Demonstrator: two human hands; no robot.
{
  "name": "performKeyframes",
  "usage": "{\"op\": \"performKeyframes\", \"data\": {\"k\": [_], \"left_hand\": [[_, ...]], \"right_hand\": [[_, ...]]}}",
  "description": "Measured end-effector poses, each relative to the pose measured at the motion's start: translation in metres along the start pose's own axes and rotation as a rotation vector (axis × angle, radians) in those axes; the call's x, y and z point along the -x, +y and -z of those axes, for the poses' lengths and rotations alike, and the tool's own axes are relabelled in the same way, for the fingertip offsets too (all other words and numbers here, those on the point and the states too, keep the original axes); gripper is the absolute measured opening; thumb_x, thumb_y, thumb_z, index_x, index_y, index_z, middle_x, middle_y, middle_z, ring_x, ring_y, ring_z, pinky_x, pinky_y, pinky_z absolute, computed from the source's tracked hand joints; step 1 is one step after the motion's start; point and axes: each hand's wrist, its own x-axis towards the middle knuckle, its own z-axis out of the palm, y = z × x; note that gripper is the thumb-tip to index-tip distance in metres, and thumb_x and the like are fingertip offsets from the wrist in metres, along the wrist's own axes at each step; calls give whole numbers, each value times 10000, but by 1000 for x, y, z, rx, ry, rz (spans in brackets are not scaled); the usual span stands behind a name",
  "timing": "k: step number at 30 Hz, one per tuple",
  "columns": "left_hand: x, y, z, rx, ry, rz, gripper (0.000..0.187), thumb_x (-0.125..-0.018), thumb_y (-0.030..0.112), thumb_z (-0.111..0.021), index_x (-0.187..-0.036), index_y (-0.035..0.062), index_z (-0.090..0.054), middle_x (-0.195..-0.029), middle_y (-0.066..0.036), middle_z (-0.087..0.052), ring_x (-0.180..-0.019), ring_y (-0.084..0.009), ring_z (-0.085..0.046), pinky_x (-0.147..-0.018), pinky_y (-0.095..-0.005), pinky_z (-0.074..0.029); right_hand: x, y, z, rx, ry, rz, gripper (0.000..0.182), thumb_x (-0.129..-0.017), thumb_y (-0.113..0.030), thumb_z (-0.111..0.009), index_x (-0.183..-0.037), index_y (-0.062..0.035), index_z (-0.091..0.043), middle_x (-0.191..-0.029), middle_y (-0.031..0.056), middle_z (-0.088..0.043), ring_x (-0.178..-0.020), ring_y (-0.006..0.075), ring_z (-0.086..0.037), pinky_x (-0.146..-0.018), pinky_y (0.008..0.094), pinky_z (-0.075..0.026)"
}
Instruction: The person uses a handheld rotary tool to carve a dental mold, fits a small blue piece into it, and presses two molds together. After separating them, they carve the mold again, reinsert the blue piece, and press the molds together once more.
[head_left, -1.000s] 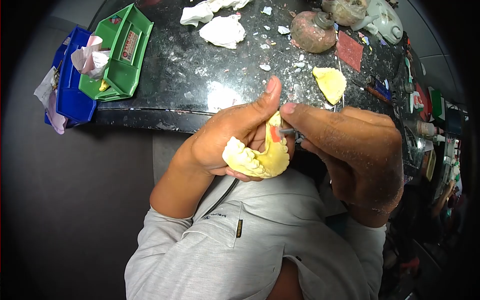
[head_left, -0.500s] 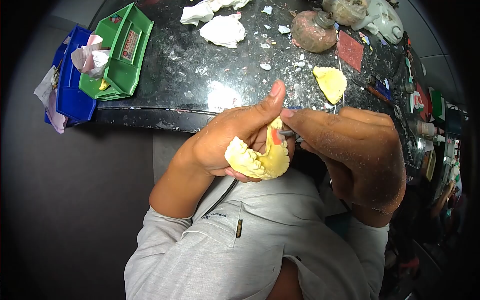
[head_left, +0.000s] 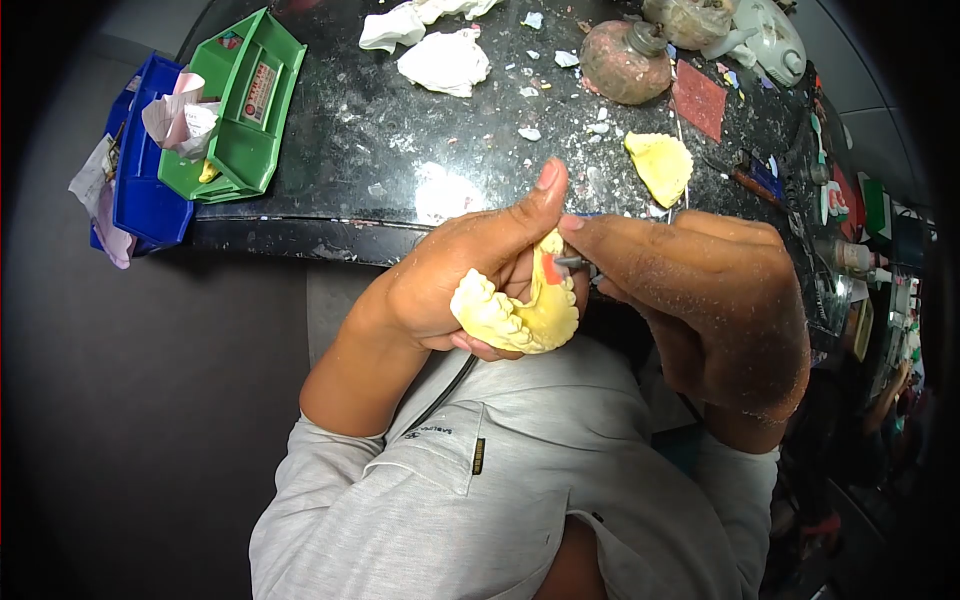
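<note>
My left hand (head_left: 435, 285) is wrapped round a yellow plaster dental cast (head_left: 545, 322), a horseshoe-shaped arch with tooth forms along its rim. Its thumb points up beside the cast's far end. A small patch of pink-red wax (head_left: 552, 272) sits on the inner side of that end. My right hand (head_left: 715, 300) is closed round a thin tool with a grey metal tip (head_left: 570, 262), which touches or nearly touches the wax. Most of the tool is hidden by my fingers. Pale dust covers the right hand.
Beyond my hands, a second yellow cast piece (head_left: 662, 168) lies on the black bench (head_left: 340, 150). Behind it are a round burner-like vessel (head_left: 627, 65) and a red wax sheet (head_left: 699, 100). White crumpled material (head_left: 445, 62) and scraps lie about. Green (head_left: 235, 110) and blue bins (head_left: 150, 190) stand left.
The cast has shifted very slightly upward in my left hand's hold. The tool tip stays at the wax patch, and both hands keep nearly the same pose.
</note>
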Motion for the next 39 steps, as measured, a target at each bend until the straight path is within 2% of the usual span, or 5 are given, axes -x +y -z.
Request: {"op": "performKeyframes", "data": {"k": [7,14,21,32,39], "left_hand": [[-7,-3,-8,-223,45,18,907,-1045,721,-158,-867,-42,-616,-511,-60,-503,-292,-86,-350,-272,-212,-283],[-6,0,-5,-170,-47,-169,913,-1064,666,-90,-970,-83,-604,-626,-161,-623,-405,-150,-554,-348,-216,-434],[-6,3,-4,-338,86,-412,844,-1086,617,-123,-1273,-85,-553,-942,-274,-712,-615,-220,-676,-498,-269,-550],[-8,2,-11,-564,219,-525,443,-1123,354,-416,-1303,-32,-540,-932,-297,-700,-568,-189,-623,-451,-240,-470],[-15,-4,-1,-346,126,-635,652,-1118,472,-269,-1587,20,-290,-1342,-370,-555,-1030,-356,-682,-799,-425,-596]], "right_hand": [[1,1,3,0,-9,1,298,-829,-48,-743,-1125,-17,-760,-910,131,-766,-597,227,-636,-568,319,-505],[12,40,20,83,280,-327,272,-945,-77,-683,-1192,17,-742,-1065,164,-788,-967,206,-756,-879,322,-560],[49,110,4,281,412,-566,262,-948,-156,-716,-1141,18,-752,-1045,215,-762,-910,322,-746,-843,377,-554],[54,115,-13,437,515,-623,238,-925,-198,-733,-1096,-35,-767,-1011,136,-700,-916,332,-701,-837,411,-545],[60,123,-13,488,442,-619,262,-907,-206,-743,-1120,-56,-768,-1043,107,-678,-1060,302,-614,-965,425,-453]]}}
